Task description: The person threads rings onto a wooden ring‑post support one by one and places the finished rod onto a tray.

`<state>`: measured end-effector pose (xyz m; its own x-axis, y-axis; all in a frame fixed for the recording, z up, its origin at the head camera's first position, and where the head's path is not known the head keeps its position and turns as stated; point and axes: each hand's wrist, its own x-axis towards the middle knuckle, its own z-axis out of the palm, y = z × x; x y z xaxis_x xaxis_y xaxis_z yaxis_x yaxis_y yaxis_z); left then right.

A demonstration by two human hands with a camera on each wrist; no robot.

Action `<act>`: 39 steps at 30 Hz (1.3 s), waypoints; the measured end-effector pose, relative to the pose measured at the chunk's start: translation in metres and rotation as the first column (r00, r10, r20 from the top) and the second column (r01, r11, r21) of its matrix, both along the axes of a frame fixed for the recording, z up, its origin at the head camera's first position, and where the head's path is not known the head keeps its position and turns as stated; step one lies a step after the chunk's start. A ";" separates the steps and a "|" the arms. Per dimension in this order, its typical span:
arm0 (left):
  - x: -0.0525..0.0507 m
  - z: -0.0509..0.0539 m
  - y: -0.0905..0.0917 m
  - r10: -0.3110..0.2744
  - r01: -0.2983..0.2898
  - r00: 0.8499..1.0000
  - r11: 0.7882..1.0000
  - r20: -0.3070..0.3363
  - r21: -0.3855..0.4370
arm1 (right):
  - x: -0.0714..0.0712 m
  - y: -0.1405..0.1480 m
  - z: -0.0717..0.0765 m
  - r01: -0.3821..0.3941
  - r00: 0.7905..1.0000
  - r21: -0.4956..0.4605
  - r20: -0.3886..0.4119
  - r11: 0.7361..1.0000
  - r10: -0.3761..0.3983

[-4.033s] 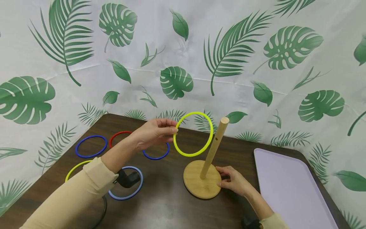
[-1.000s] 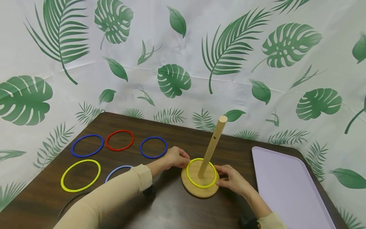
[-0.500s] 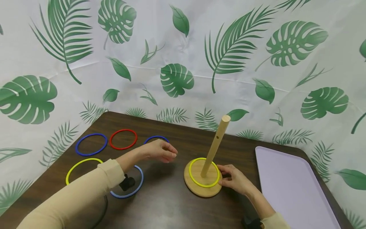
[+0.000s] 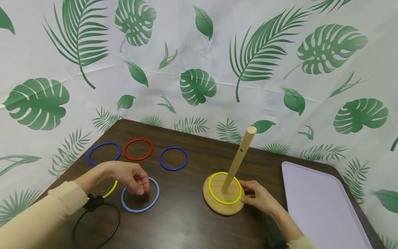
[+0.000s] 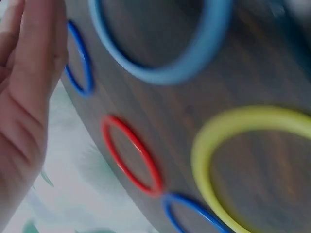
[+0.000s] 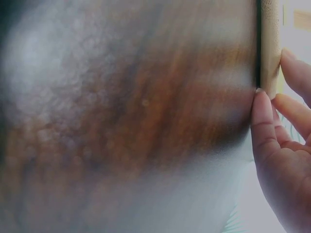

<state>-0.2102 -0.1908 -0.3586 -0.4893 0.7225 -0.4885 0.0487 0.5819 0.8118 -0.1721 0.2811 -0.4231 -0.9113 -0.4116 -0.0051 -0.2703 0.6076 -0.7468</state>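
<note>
My left hand [image 4: 132,178] hovers over the light blue ring [image 4: 140,210], its fingers loosely bent and holding nothing. In the left wrist view that ring [image 5: 165,75] lies apart from the hand [image 5: 29,92]. My right hand [image 4: 259,197] grips the right edge of the round wooden base [image 4: 224,209] of a peg stand; the right wrist view shows thumb and fingers on the base's edge [image 6: 269,53]. From the base rises a wooden peg [image 4: 239,159], leaning right in view. Around the peg's foot, one yellow ring [image 4: 214,196] lies on the base.
On the dark table [image 4: 174,221] lie a red ring [image 4: 138,159], a blue ring [image 4: 173,169], another blue ring [image 4: 104,143] and a second yellow ring [image 4: 111,190], partly behind the left arm. A black ring [image 4: 116,224] lies nearest. A lilac tray [image 4: 323,204] stands right.
My left hand lowered the yellow ring over the peg onto the base and let it go. It then moved left to above the light blue ring. The right hand stays on the base.
</note>
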 end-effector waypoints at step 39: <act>0.032 -0.046 -0.074 -0.007 0.090 0.915 0.978 -0.404 0.187 | 0.000 0.000 0.003 -0.004 1.000 0.001 0.014 1.000 0.004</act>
<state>-0.1785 -0.2648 -0.4047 -0.5753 0.8112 -0.1049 0.4165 0.4009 0.8160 -0.1721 0.2806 -0.4204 -0.9096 -0.4150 -0.0180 -0.2622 0.6073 -0.7500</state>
